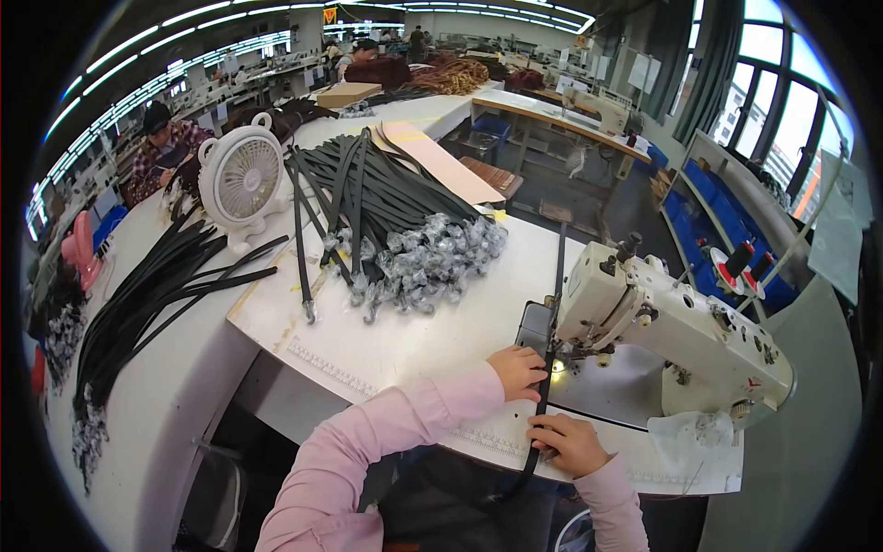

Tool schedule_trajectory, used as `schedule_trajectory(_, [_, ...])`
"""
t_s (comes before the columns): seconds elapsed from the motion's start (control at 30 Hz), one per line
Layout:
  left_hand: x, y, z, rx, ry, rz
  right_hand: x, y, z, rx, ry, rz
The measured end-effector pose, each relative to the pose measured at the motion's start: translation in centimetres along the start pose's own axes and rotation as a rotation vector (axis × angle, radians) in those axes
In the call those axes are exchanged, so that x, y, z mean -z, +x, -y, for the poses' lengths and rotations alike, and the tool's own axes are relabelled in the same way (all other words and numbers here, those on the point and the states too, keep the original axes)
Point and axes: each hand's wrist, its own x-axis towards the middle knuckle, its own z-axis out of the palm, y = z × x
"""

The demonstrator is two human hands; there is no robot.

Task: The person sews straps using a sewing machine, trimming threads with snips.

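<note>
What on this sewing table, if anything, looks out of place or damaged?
Nothing looks spilled or clearly damaged. Only slightly odd: one black strap lies left of the heaped straps, its wrapped end apart from the clustered ones.

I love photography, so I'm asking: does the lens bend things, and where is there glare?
Head view: yes, ceiling lights bow and the corners go dark; head view: windows glare nearly white in places, and a small glow shows under the sewing machine.
</note>
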Motion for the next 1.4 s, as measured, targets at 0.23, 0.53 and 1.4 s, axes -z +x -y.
schedule_trajectory(0.23, [0.23, 0.05, -0.07, -0.021, 0.006, -0.012, -0.01, 0.01, 0.02, -0.002, 0.016, -0.018])
schedule_trajectory(0.53, [0.11, 0.01, 0.01, -0.019, 0.006, -0.015, 0.13, 0.09, 0.10, -0.007, 0.024, -0.026])
schedule_trajectory(1.4, [0.39, 0.05, 0.02, -0.036, 0.001, -0.039, 0.06, -0.34, -0.32, -0.015, 0.025, -0.001])
